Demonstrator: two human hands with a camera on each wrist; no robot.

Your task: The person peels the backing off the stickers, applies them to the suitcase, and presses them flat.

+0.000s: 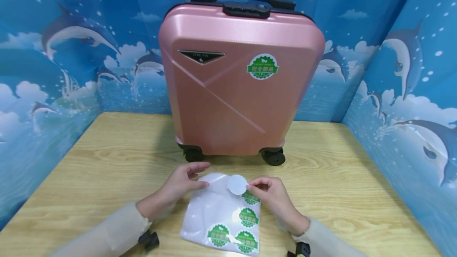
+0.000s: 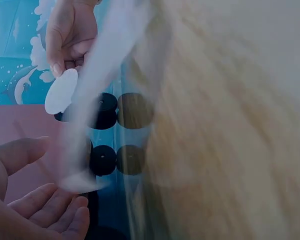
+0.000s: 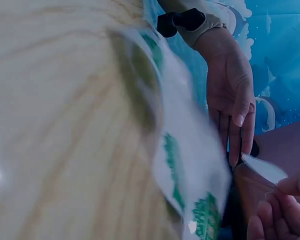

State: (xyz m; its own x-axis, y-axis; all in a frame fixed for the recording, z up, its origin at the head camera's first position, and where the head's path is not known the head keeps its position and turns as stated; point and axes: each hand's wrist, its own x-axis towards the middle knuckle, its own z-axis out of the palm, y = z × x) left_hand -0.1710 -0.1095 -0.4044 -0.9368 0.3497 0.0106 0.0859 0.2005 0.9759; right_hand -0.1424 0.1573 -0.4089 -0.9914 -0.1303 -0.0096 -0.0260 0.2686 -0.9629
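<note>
My right hand [image 1: 274,198] pinches the edge of a round sticker [image 1: 237,185] between thumb and fingertips, its plain white back showing. Under and beside it lies a glossy white sticker sheet [image 1: 203,215], where several green round stickers remain along the right and lower edge. At the sheet's upper left edge is my left hand [image 1: 176,185], with thumb and fingers spread apart and nothing gripped. The left wrist view shows that palm with loosely bent fingers [image 2: 45,205] beside the blurred sheet.
A pink hard-shell suitcase [image 1: 228,106] stands upright on the wooden table [image 1: 118,162] behind the hands. One green round sticker [image 1: 262,66] is on its upper right front. Blue dolphin-print curtains [image 1: 403,90] enclose the back and sides.
</note>
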